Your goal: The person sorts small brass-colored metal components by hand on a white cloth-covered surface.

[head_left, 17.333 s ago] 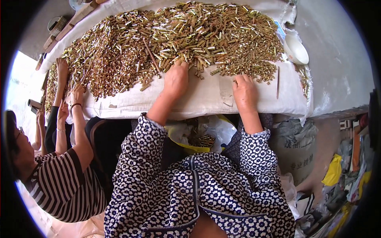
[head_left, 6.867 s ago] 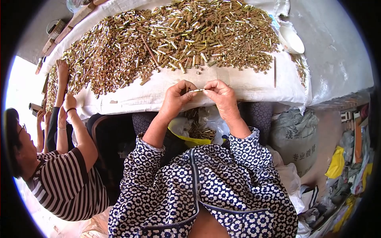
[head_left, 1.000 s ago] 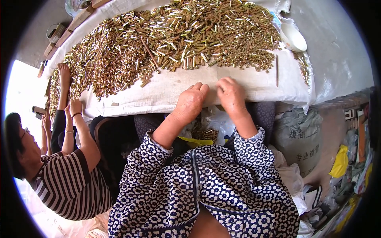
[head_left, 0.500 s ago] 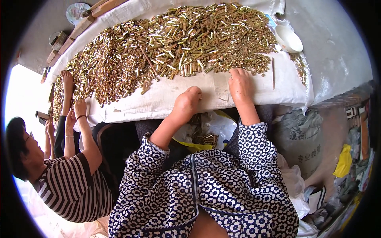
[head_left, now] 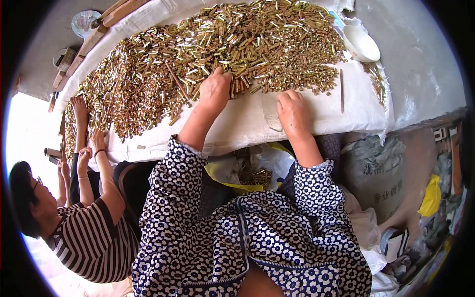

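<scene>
A broad heap of small brass-coloured metal tubes and short nut-like pieces covers a white cloth. My left hand reaches into the heap's near edge. Its fingers are bent together among the tubes, and whatever they grip is hidden. To the right, my right hand rests low over the bare cloth just in front of the heap, fingers curled inward; anything inside them cannot be seen. Below the table edge, in front of me, a yellow-and-white plastic bag holds more metal tubes.
A white bowl stands at the far right, and a thin rod lies on the cloth near it. Another rod lies across the heap. At left, a person in a striped shirt works at the same heap. Sacks lie at right.
My left hand has moved up and left from the cloth's near edge to the metal tubes. My right hand has drawn slightly back toward me, off the heap's edge.
</scene>
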Demonstrator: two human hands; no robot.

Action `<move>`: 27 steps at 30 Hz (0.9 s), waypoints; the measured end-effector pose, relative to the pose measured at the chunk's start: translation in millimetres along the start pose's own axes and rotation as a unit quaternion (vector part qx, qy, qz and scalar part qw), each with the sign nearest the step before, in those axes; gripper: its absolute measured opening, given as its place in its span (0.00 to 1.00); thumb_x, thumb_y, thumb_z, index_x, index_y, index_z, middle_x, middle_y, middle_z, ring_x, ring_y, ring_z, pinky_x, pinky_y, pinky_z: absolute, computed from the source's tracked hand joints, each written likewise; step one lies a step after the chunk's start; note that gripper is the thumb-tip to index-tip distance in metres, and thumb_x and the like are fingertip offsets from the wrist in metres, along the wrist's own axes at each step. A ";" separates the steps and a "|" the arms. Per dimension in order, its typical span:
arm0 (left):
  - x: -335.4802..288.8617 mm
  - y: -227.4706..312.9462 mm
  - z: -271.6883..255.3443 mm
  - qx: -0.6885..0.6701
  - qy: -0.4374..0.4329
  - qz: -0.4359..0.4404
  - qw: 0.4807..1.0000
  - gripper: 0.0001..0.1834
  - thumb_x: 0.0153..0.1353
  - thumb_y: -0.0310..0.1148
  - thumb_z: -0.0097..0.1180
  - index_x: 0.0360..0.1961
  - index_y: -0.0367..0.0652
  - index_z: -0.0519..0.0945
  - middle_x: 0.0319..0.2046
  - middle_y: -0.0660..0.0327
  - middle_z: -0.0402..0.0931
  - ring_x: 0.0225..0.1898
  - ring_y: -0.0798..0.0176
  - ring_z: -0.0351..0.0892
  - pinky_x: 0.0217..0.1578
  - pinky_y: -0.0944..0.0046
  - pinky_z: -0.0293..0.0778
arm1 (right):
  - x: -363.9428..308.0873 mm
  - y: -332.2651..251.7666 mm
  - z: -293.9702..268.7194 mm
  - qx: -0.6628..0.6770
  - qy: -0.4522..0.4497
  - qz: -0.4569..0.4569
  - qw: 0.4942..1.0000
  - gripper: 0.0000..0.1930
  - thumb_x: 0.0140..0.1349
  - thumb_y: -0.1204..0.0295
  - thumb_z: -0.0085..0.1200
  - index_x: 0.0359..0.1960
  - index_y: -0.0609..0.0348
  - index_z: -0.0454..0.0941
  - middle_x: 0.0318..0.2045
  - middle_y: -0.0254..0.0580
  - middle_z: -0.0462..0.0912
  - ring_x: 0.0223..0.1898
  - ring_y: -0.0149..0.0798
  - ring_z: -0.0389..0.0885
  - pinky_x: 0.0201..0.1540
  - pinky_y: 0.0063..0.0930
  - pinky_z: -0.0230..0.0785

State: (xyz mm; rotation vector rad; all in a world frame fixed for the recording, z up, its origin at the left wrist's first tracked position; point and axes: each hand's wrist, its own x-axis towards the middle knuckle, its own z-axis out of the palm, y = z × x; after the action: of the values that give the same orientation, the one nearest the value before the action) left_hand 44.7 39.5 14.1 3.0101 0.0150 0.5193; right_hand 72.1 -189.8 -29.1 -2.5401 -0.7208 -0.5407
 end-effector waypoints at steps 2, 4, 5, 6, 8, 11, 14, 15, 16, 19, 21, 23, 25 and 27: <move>1.0 3.9 -1.8 -0.021 0.006 0.004 1.000 0.01 0.52 0.23 0.48 0.27 0.37 0.71 0.33 0.49 0.72 0.34 0.44 0.76 0.34 0.50 0.73 | 0.0 2.8 -0.2 -0.012 -0.003 -0.001 1.000 0.05 0.52 0.74 0.57 0.31 0.55 0.77 0.32 0.39 0.77 0.37 0.44 0.76 0.40 0.37 0.71; -4.8 4.5 -3.7 -0.039 0.013 0.005 0.999 0.02 0.53 0.23 0.49 0.28 0.36 0.72 0.33 0.49 0.73 0.34 0.43 0.76 0.35 0.51 0.73 | -0.6 3.5 0.6 0.004 0.012 -0.017 1.000 0.04 0.53 0.74 0.57 0.30 0.55 0.77 0.32 0.39 0.77 0.38 0.44 0.76 0.40 0.37 0.71; -11.8 3.4 -4.3 -0.107 0.062 -0.007 0.992 0.03 0.54 0.23 0.51 0.31 0.37 0.73 0.32 0.51 0.74 0.33 0.48 0.77 0.33 0.54 0.74 | -0.5 2.8 -0.2 0.005 0.012 -0.018 1.000 0.04 0.53 0.74 0.57 0.30 0.55 0.77 0.32 0.39 0.77 0.38 0.44 0.76 0.40 0.37 0.71; -19.5 2.8 -5.0 -0.174 0.110 -0.020 0.978 0.04 0.56 0.23 0.52 0.34 0.37 0.74 0.31 0.52 0.75 0.32 0.53 0.79 0.31 0.57 0.75 | -0.2 1.8 -1.7 0.017 0.020 -0.029 0.999 0.04 0.52 0.75 0.57 0.29 0.56 0.76 0.32 0.39 0.77 0.36 0.44 0.76 0.38 0.36 0.71; -34.8 11.8 -17.1 -0.339 0.060 -0.117 0.932 0.06 0.58 0.24 0.53 0.37 0.37 0.74 0.30 0.55 0.76 0.31 0.59 0.79 0.29 0.62 0.75 | -2.4 -0.4 -2.2 0.030 0.029 -0.039 0.998 0.04 0.51 0.77 0.57 0.28 0.57 0.76 0.32 0.40 0.77 0.35 0.44 0.77 0.37 0.36 0.71; -60.9 13.0 -16.4 -0.550 0.020 -0.192 0.813 0.08 0.64 0.27 0.52 0.43 0.37 0.73 0.29 0.63 0.76 0.30 0.75 0.77 0.25 0.74 0.71 | -9.1 -13.1 1.6 0.174 0.061 -0.046 0.982 0.04 0.50 0.81 0.56 0.26 0.58 0.75 0.30 0.40 0.76 0.29 0.42 0.77 0.31 0.31 0.72; -80.7 20.6 -13.5 -0.691 -0.027 -0.238 0.682 0.06 0.64 0.27 0.52 0.42 0.39 0.74 0.29 0.64 0.76 0.30 0.72 0.78 0.25 0.75 0.71 | -14.2 -25.9 12.6 0.411 0.000 0.010 0.912 0.06 0.49 0.84 0.53 0.26 0.58 0.74 0.27 0.39 0.74 0.24 0.37 0.76 0.29 0.26 0.71; -84.0 25.0 -12.8 -0.692 -0.027 -0.237 0.681 0.06 0.64 0.27 0.52 0.42 0.39 0.74 0.29 0.64 0.76 0.30 0.72 0.78 0.25 0.75 0.71 | -16.6 -26.6 13.2 0.410 0.000 0.010 0.912 0.06 0.49 0.84 0.53 0.26 0.58 0.74 0.27 0.39 0.74 0.24 0.37 0.76 0.29 0.26 0.71; -88.5 27.5 -13.2 -0.708 -0.024 -0.242 0.663 0.06 0.64 0.27 0.52 0.41 0.39 0.74 0.30 0.64 0.77 0.30 0.72 0.78 0.25 0.75 0.71 | -16.4 -34.6 4.4 0.352 0.009 -0.015 0.936 0.06 0.49 0.84 0.53 0.26 0.59 0.74 0.27 0.39 0.74 0.25 0.38 0.76 0.28 0.26 0.71; -96.2 31.1 -12.8 -0.728 -0.015 -0.252 0.638 0.05 0.64 0.27 0.52 0.39 0.38 0.74 0.31 0.63 0.77 0.30 0.71 0.78 0.25 0.74 0.71 | -17.9 -46.3 1.0 0.250 0.013 -0.054 0.967 0.05 0.48 0.84 0.53 0.25 0.60 0.73 0.27 0.40 0.75 0.27 0.42 0.77 0.30 0.31 0.71; -98.3 32.9 -11.0 -0.743 -0.002 -0.263 0.615 0.04 0.64 0.27 0.53 0.39 0.39 0.74 0.30 0.63 0.77 0.29 0.71 0.78 0.24 0.74 0.71 | -17.2 -50.2 -1.4 0.171 0.017 -0.107 0.979 0.06 0.47 0.81 0.55 0.25 0.58 0.73 0.27 0.41 0.75 0.30 0.45 0.77 0.32 0.36 0.71; -98.9 34.6 -10.0 -0.752 0.005 -0.266 0.603 0.04 0.64 0.27 0.53 0.38 0.39 0.74 0.30 0.63 0.77 0.29 0.71 0.78 0.23 0.75 0.71 | -16.0 -48.8 1.9 0.162 0.009 -0.106 0.981 0.05 0.47 0.81 0.55 0.25 0.57 0.73 0.27 0.41 0.75 0.31 0.46 0.77 0.33 0.37 0.71; -100.2 35.0 -10.0 -0.759 0.012 -0.270 0.592 0.04 0.64 0.28 0.53 0.38 0.39 0.74 0.29 0.63 0.76 0.28 0.71 0.78 0.23 0.75 0.71 | -15.1 -47.2 2.3 0.155 0.001 -0.104 0.982 0.05 0.47 0.80 0.56 0.25 0.57 0.73 0.27 0.41 0.75 0.32 0.46 0.77 0.34 0.38 0.70; -102.0 34.7 -10.6 -0.765 0.018 -0.275 0.583 0.04 0.64 0.28 0.53 0.38 0.39 0.74 0.29 0.63 0.76 0.28 0.72 0.77 0.22 0.75 0.70 | -14.6 -45.7 0.3 0.228 -0.021 -0.089 0.969 0.05 0.48 0.80 0.55 0.25 0.56 0.74 0.27 0.40 0.75 0.33 0.46 0.77 0.34 0.38 0.71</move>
State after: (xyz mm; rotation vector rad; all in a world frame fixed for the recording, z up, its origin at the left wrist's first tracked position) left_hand -55.2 3.4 -7.0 1.1395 0.3063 0.2299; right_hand 34.8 -160.4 -22.3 -2.0773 -0.9704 -0.3309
